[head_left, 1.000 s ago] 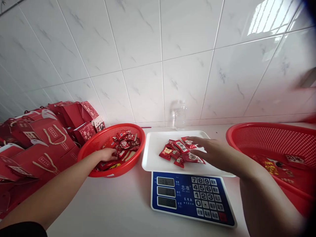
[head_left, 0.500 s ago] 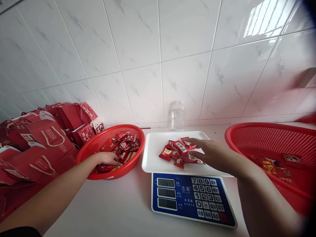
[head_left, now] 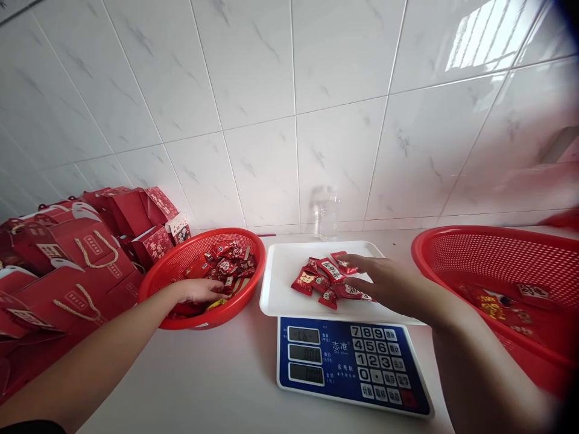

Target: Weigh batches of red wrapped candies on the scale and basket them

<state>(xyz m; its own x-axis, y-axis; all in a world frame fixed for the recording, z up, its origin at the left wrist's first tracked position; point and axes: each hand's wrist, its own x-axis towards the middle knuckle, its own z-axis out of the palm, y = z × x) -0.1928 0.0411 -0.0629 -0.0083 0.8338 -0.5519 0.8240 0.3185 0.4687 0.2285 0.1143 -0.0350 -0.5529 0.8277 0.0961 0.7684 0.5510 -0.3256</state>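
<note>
My left hand (head_left: pixel 201 290) reaches into the left red plastic basket (head_left: pixel 156 271), its fingers stretched over the wrapped snacks (head_left: pixel 228 265) there. Its fingertips are partly hidden among the packets, close to a yellow wrapper (head_left: pixel 217 304). Over the white tray (head_left: pixel 278 289) of a scale, my right hand (head_left: pixel 380 274) is open, thumb and fingers apart. It hovers at or touches the right side of a small pile of red snack packets (head_left: pixel 320 282). Whether a fingertip presses on one of them is hard to see. The scale's blue keypad panel (head_left: pixel 341 361) faces me below the tray.
Several red gift boxes with rope handles (head_left: pixel 97 250) crowd the left side. Another red basket (head_left: pixel 423 247) with packets in it stands at the right. A clear jar (head_left: pixel 329 214) stands behind the tray, near the white tiled wall (head_left: pixel 257 175).
My left hand has shifted slightly within the basket, its fingers reaching a little further out, and more of the yellow wrapper shows. My right hand and the packets on the tray have hardly moved.
</note>
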